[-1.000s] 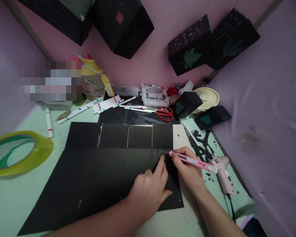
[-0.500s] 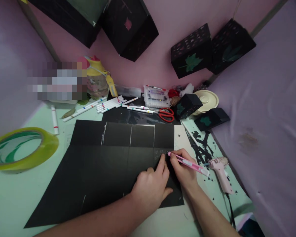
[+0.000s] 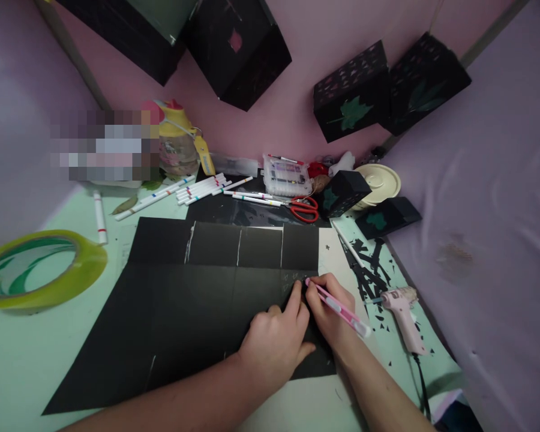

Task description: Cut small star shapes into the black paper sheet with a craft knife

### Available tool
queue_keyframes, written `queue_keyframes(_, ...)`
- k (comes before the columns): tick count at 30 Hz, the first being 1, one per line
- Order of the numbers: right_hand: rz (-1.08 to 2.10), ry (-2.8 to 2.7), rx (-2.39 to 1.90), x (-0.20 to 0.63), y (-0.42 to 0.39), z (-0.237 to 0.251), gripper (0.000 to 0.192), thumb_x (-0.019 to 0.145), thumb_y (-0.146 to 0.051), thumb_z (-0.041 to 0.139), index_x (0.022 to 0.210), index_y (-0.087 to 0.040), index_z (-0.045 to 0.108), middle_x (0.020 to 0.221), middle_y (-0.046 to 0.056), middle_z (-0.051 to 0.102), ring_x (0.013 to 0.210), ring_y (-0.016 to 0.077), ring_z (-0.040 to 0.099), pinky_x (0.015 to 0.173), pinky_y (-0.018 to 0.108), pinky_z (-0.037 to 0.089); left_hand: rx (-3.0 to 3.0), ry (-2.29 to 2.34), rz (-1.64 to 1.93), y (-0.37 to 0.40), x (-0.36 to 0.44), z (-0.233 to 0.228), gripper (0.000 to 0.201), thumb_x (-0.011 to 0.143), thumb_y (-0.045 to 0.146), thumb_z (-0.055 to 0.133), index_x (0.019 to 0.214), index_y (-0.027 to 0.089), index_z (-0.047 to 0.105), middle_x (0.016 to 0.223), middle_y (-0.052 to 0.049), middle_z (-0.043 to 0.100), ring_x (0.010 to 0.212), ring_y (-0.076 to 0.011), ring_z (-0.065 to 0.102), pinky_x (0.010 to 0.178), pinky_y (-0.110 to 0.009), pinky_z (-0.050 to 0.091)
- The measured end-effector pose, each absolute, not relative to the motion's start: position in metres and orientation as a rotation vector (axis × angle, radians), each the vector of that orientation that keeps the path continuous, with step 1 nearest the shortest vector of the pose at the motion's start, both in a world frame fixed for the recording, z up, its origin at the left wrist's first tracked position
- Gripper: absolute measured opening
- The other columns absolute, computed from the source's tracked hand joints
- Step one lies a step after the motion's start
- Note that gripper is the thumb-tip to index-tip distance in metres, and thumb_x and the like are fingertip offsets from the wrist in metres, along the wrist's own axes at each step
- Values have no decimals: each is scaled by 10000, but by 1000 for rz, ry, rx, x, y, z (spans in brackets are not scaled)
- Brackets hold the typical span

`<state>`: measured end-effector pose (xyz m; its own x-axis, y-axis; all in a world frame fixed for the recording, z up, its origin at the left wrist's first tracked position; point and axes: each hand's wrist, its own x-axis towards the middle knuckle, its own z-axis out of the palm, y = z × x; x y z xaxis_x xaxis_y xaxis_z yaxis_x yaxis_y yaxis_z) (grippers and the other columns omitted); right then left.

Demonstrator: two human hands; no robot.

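Observation:
Black card (image 3: 189, 324) with folds and white lines lies in front of me. My left hand (image 3: 276, 339) presses on its right part, index finger stretched out and thumb apart, holding nothing. Small star and heart outlines show near that fingertip. In a pen grip, my right hand (image 3: 333, 309) holds a slim pink utility knife (image 3: 342, 310). Its tip meets the card just right of my left index finger; the blade itself is too small to make out. Under the card's right side lies a pale sheet (image 3: 330, 249).
Yellow-green tape roll (image 3: 87, 264) stands at left. White markers (image 3: 202, 189), red-handled scissors (image 3: 303, 209) and a clear case (image 3: 287, 178) lie at the back. Black scraps (image 3: 371, 270) and a pink glue gun (image 3: 402, 315) are at right. Black boxes (image 3: 351, 93) hang above.
The rear end of the pink knife has swung down and toward me, while its tip stays near the same spot. My left hand has not moved.

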<state>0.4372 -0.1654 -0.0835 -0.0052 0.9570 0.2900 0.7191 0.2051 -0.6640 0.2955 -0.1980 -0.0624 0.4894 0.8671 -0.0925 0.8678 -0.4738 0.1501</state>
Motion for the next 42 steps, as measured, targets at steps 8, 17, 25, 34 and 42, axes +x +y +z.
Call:
queue_keyframes(8, 457, -1785, -1543, 440, -163, -84, 126, 877, -209, 525, 759, -202, 567, 629, -20, 592, 528, 122, 546, 527, 230, 416, 2527, 1491, -28, -196, 296, -63, 671, 775, 585, 638, 1333, 229, 528, 1543, -68, 310, 727, -209, 665, 561, -334, 569)
queue_keyframes(17, 464, -1743, -1541, 442, -164, -87, 110, 879, -225, 550, 781, -194, 589, 634, -25, 603, 530, 110, 547, 525, 214, 416, 2532, 1485, -45, -196, 296, -64, 682, 782, 599, 620, 1341, 223, 521, 1551, -64, 284, 717, -212, 664, 551, -339, 571)
queue_keyframes(25, 468, -1731, -1555, 441, -163, -84, 132, 879, -240, 556, 762, -192, 595, 620, -21, 600, 519, 113, 541, 520, 220, 418, 2543, 1482, -44, -196, 297, -64, 683, 787, 597, 616, 1348, 219, 517, 1552, -67, 275, 719, -209, 664, 558, -334, 572)
queue_keyframes(34, 490, -1721, -1543, 441, -164, -87, 113, 881, -241, 571, 782, -197, 601, 632, -27, 598, 527, 109, 532, 526, 218, 419, 2543, 1490, -21, -197, 297, -65, 691, 775, 594, 631, 1345, 220, 522, 1547, -62, 297, 710, -206, 660, 553, -340, 574)
queue_keyframes(42, 443, -1764, -1512, 442, -163, -87, 110, 877, -207, 556, 772, -198, 587, 647, -25, 605, 550, 113, 553, 550, 225, 425, 2529, 1470, -48, -197, 296, -63, 675, 785, 591, 621, 1341, 221, 523, 1548, -70, 290, 732, -214, 669, 567, -342, 576)
